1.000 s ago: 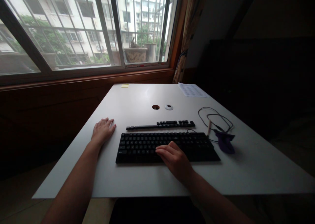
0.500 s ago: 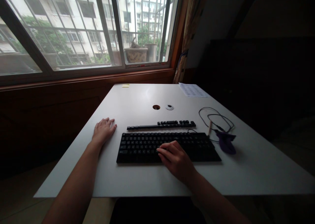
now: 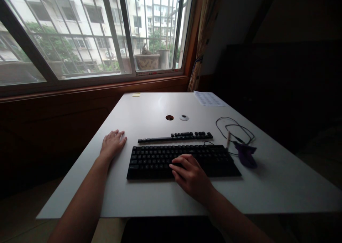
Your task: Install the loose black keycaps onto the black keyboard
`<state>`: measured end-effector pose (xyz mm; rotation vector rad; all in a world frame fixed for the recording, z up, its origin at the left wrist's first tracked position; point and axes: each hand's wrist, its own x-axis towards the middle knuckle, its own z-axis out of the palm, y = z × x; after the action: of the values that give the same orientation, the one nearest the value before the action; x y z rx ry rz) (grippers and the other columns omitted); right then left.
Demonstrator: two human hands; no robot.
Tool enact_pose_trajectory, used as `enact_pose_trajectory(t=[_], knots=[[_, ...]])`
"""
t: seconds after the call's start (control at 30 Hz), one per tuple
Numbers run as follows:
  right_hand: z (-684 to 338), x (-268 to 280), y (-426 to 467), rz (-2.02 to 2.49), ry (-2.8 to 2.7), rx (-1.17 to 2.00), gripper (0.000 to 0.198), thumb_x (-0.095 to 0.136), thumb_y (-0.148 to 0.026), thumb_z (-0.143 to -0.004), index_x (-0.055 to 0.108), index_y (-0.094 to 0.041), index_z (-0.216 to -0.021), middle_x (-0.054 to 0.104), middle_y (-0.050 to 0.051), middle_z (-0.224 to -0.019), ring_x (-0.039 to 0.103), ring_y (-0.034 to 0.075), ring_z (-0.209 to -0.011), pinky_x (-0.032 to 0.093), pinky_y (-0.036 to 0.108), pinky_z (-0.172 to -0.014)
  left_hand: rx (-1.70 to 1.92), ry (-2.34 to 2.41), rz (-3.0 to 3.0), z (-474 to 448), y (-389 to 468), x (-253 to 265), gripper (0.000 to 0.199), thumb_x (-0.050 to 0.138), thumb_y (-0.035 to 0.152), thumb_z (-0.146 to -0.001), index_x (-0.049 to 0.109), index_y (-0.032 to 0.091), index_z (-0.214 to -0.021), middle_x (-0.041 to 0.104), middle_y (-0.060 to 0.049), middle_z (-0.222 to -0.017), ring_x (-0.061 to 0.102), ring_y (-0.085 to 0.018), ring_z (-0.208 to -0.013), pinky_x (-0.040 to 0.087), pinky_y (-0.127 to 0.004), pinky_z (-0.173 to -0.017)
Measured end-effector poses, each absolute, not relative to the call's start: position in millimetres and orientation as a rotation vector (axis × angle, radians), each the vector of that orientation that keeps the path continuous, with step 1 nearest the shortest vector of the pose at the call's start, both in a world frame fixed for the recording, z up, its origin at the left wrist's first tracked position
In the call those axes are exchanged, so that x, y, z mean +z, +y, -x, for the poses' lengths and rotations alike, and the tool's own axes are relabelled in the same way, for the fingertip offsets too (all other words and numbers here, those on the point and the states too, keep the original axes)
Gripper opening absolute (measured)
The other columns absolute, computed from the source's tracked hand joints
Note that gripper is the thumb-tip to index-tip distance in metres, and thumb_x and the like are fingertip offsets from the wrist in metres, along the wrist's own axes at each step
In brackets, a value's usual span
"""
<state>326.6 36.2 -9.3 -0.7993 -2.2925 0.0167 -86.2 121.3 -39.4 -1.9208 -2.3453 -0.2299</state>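
A black keyboard (image 3: 149, 157) lies on the white table in front of me. Its lowest row looks dark and bare of keycaps. My right hand (image 3: 191, 175) is over the middle of its lower rows, fingers curled and their tips drawn close together at the keys. Whatever is between those tips is too small and dark to make out. Behind the keyboard, several loose black keycaps (image 3: 187, 133) lie in rows, a long spacebar (image 3: 161, 139) among them. To the left of the keyboard, my left hand (image 3: 113, 143) rests flat on the table, empty.
A purple cloth-like item (image 3: 246, 156) and a looped black cable (image 3: 235, 125) lie right of the keyboard, near a thin pale stick (image 3: 228, 140). Farther back are a round hole (image 3: 169, 117), its grey cover (image 3: 184, 117), printed paper (image 3: 210, 99) and a yellow note (image 3: 136, 94).
The right fingers have shifted slightly over the same keys, the tips sitting a little lower and less tightly bunched. My left hand stays in place. The whole view has tilted up slightly.
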Motion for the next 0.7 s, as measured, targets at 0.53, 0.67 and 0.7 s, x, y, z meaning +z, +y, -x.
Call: enact_pose_trajectory(t=[0.53, 0.67, 0.7], knots=[[-327.9, -13.0, 29.0, 0.854, -2.269, -0.046, 0.031, 0.067, -0.022, -0.096, 0.073, -0.027, -0.126, 0.075, 0.008, -0.127, 0.056, 0.033, -0.136, 0.051, 0.058, -0.109, -0.227, -2.341, 1.916, 85.2, 120.6, -39.2, 0.059, 0.036, 0.053, -0.104, 0.053, 0.024, -0.152, 0.048, -0.014, -0.162, 0.04, -0.031, -0.151, 0.031, -0.048, -0.122], [-328.5, -12.3, 30.1, 0.82, -2.275, -0.036, 0.031, 0.066, -0.022, -0.096, 0.072, -0.027, -0.127, 0.075, 0.008, -0.127, 0.059, 0.032, -0.134, 0.051, 0.058, -0.11, -0.222, -2.343, 1.914, 84.8, 120.6, -38.4, 0.059, 0.035, 0.053, -0.104, 0.054, 0.024, -0.152, 0.049, -0.014, -0.161, 0.041, -0.031, -0.151, 0.032, -0.049, -0.122], [-328.7, -12.2, 30.3, 0.817, -2.274, -0.036, 0.031, 0.066, -0.021, -0.096, 0.072, -0.027, -0.126, 0.075, 0.008, -0.128, 0.059, 0.032, -0.134, 0.05, 0.058, -0.111, -0.221, -2.343, 1.914, 84.7, 120.6, -38.1, 0.059, 0.035, 0.054, -0.104, 0.054, 0.024, -0.152, 0.049, -0.014, -0.161, 0.042, -0.031, -0.15, 0.032, -0.049, -0.122]])
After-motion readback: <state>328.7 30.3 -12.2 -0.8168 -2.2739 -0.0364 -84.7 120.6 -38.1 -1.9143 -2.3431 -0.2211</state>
